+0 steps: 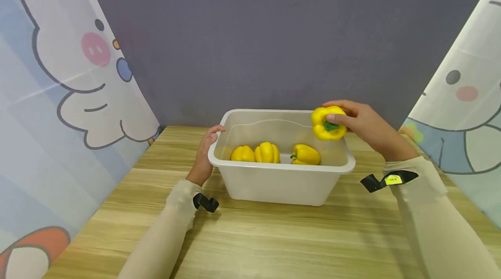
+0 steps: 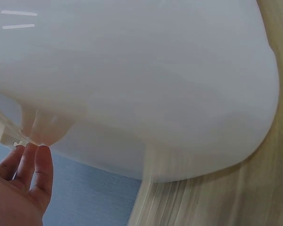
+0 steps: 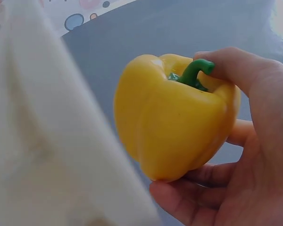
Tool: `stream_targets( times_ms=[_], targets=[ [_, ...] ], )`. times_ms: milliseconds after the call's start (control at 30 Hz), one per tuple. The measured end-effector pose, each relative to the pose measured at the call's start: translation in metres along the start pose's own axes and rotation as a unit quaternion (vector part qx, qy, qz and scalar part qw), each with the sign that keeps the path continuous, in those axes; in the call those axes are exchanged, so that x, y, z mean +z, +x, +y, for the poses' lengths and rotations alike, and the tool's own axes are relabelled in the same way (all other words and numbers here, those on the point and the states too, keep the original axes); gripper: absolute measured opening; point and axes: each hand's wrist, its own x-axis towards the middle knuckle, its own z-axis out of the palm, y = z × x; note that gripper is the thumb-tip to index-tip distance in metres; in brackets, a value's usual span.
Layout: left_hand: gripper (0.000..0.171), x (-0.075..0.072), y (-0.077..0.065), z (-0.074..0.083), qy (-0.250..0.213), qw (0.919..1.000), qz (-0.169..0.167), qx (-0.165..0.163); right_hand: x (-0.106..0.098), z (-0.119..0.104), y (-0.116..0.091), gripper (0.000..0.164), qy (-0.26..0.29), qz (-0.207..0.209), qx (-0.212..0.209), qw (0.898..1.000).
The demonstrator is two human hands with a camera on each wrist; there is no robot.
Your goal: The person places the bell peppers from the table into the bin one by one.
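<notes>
My right hand [image 1: 362,124] holds a yellow bell pepper [image 1: 320,129] at the right end of a white plastic bin [image 1: 274,183]. In the right wrist view, the thumb lies by the green stem [image 3: 193,73] and the other fingers curl under the pepper. Inside the bin lie three more yellow bell peppers: one at the left [image 1: 242,154], one beside it [image 1: 267,152], and one on its side further right [image 1: 306,155]. My left hand [image 1: 204,155] grips the bin's left rim; the left wrist view has its fingertips [image 2: 43,157] right at the edge.
The bin stands on a wood-grain table [image 1: 254,235]. A dark grey panel [image 1: 282,39] rises behind it. Cartoon-printed sheets flank both sides, one at left [image 1: 58,74] and one at right [image 1: 462,118].
</notes>
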Motion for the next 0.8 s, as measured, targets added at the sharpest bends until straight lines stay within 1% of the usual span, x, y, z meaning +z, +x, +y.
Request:
stream_targets(
  times_ms=[233,333,467,567,800],
  targets=[
    [0.045,-0.001,-0.001,-0.001,0.004,1.0000,0.001,0.003,0.000,-0.004,0.018,0.050,0.032,-0.006,-0.006,0.999],
    [0.045,-0.001,0.000,-0.002,0.005,1.0000,0.002,0.002,-0.001,-0.004,0.023,0.050,0.035,-0.005,-0.010,0.999],
    [0.046,0.001,0.000,-0.002,0.008,1.0000,0.001,0.002,-0.003,-0.005,0.028,0.050,0.027,-0.012,-0.007,1.000],
    [0.047,0.003,0.000,-0.001,0.009,1.0000,-0.001,0.004,-0.005,-0.006,0.032,0.049,0.017,-0.026,-0.002,1.000],
    [0.043,0.003,0.000,-0.003,-0.002,1.0000,0.002,0.003,-0.008,-0.008,0.044,0.050,0.001,-0.079,0.010,0.997]
  ],
)
